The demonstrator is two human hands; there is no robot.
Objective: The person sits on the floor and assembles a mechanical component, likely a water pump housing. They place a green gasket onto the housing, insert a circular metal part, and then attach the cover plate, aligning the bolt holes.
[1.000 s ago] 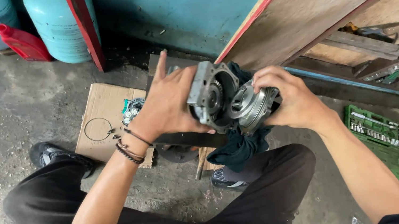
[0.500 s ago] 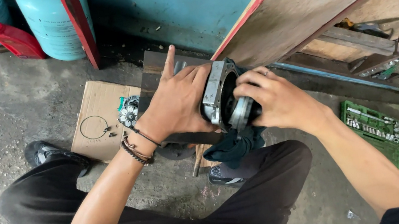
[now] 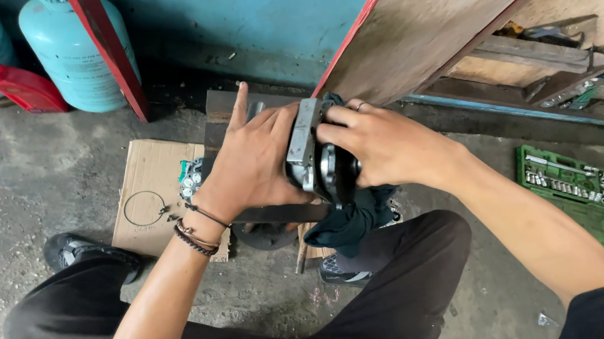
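My left hand (image 3: 252, 161) grips a grey metal housing (image 3: 303, 145) from the left side, its index finger pointing up and away. My right hand (image 3: 380, 144) presses a round metal part (image 3: 333, 171) against the housing's right face; the two parts meet between my palms. A dark teal rag (image 3: 351, 218) hangs below them, under my right hand. Much of the round part is hidden by my fingers.
A cardboard sheet (image 3: 151, 195) with a wire ring and small metal parts (image 3: 191, 178) lies on the concrete floor at left. Two teal gas cylinders (image 3: 65, 50) and a red can (image 3: 22, 85) stand behind. A green socket set (image 3: 567, 190) lies at right, below a wooden tool shelf (image 3: 543, 47).
The housing and the round part were held apart and facing up; my hands have brought them together and turned them edge-on. The view has shifted slightly.
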